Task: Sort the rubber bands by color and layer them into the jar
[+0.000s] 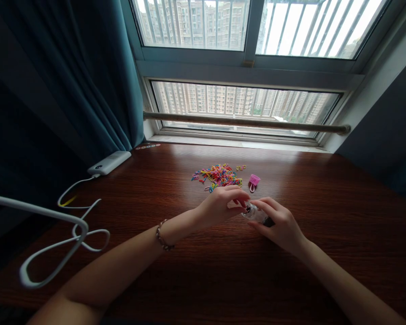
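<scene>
A small clear bottle [254, 213] lies tilted in my right hand [280, 222], its mouth turned to the left. My right thumb and fingers are wrapped round its body, and something dark shows near its base. At the bottle's mouth is my left hand [223, 205], its fingers curled in toward the thumb; whatever they may pinch is too small to make out. Just beyond my hands lies a heap of small colourful rings or loops [220, 174]. A pink cap [254, 179] with a pale loop rests to the right of that heap.
Several loose yellowish loops [241, 167] lie behind the heap. On the left of the brown wooden table [341, 216] are a white power bank [110, 163] and a looped white cable [54, 275]. A window with a rail [243, 121] stands behind, beside a blue curtain [98, 81].
</scene>
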The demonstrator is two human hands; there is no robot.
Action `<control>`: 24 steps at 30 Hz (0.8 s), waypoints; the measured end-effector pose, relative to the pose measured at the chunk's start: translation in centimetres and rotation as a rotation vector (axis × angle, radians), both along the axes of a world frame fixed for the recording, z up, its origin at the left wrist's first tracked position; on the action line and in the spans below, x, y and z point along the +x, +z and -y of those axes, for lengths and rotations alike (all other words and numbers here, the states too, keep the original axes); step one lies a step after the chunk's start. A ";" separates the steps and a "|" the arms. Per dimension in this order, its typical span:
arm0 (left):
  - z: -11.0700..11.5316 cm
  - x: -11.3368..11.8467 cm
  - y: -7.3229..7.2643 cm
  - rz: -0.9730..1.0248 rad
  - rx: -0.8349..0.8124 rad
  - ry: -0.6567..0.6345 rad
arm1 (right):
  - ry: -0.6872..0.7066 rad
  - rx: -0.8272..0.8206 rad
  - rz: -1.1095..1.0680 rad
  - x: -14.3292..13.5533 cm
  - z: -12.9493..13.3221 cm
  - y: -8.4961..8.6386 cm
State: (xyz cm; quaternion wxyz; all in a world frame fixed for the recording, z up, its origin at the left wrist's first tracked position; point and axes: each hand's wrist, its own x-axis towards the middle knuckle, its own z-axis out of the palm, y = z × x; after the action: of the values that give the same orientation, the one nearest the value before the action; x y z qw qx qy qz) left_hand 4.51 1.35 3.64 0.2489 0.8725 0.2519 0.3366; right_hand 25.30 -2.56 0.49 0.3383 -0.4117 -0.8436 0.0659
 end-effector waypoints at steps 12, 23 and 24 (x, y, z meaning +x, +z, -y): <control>-1.1 -0.3 -1.0 0.075 -0.033 0.089 | -0.312 0.027 -0.368 2.3 -1.9 0.1; -2.4 -0.3 -4.1 -0.134 -0.032 0.107 | -0.532 -0.040 -0.780 5.7 -4.9 -1.1; -2.3 -0.3 -4.2 -0.149 -0.023 0.097 | -0.537 -0.041 -0.776 5.7 -4.9 -1.1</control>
State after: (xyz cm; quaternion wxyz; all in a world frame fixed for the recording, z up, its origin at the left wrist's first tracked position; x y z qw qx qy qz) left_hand 4.21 3.66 -0.56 0.2229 0.8790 0.3156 0.2794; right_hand 31.01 2.34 -0.64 0.6256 -0.5668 -0.5170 0.1417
